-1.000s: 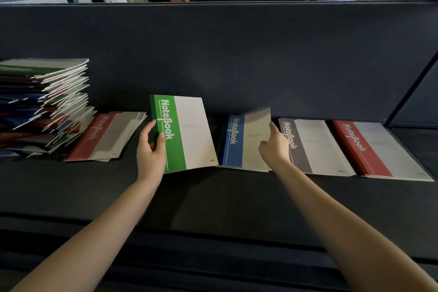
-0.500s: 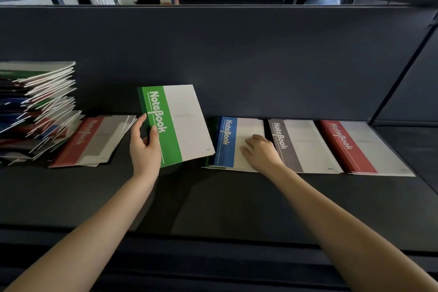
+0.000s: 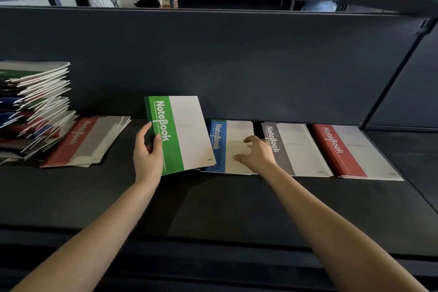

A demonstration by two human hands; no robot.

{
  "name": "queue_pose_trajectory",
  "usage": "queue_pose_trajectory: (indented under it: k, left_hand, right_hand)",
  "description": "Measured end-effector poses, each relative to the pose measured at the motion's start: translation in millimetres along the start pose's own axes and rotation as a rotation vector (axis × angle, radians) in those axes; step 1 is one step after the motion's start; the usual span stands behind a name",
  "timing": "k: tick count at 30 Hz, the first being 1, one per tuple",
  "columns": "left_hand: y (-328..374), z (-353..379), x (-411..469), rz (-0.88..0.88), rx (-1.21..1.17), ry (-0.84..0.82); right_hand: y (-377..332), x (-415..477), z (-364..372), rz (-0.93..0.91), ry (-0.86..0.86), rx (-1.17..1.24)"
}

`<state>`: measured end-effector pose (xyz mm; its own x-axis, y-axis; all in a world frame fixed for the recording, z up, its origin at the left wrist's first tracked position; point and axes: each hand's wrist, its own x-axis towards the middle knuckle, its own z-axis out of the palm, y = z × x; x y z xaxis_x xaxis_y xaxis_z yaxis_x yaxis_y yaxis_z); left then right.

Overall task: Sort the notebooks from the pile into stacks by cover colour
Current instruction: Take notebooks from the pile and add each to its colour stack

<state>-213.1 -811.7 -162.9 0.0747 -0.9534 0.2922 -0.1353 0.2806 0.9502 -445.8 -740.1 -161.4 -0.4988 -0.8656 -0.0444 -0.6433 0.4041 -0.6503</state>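
Our left hand [image 3: 148,156] grips the green notebook [image 3: 182,133] at its spine edge, thumb on the cover, book held up tilted over the table [image 3: 213,208]. Our right hand [image 3: 257,153] is open, fingers spread, pressing on the blue stack [image 3: 218,147] at 3 o'clock of the green one. Grey stack [image 3: 284,149] and red stack [image 3: 339,152] sit further toward 3 o'clock. Unsorted pile [image 3: 35,106] is at 9 o'clock, with a loose red-cover heap [image 3: 80,142] against it

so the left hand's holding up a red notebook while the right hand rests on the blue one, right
Not quite. The head view shows the left hand holding up a green notebook, not a red one. The right hand does rest on the blue notebook.
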Motion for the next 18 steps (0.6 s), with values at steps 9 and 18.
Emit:
queue_pose_trajectory:
  k: [9, 18]
  left_hand:
    - [-13, -45, -3, -0.029, 0.049, 0.130]
    - [-11, -100, 3, -0.017, 0.122, 0.246]
  right_hand:
    - [-1, 18, -1, 0.047, 0.134, 0.049]
    - [-62, 18, -10, -0.134, 0.305, 0.210]
